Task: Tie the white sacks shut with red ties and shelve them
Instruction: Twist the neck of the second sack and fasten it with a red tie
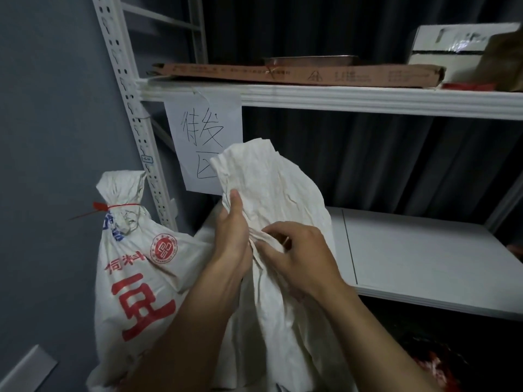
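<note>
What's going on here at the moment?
A person is gathering the neck of a plain sack with both hands. The left hand grips the bunched cloth and the right hand pinches folds beside it. No tie shows on it yet. A printed sack to the left is already closed with a red tie.

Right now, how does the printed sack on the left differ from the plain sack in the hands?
The printed sack has a red tie round its neck; the plain sack has none, its neck only gathered by the left hand and right hand. The printed sack shows red print; the plain sack's visible side is blank. Both are white, crumpled and upright.
</note>
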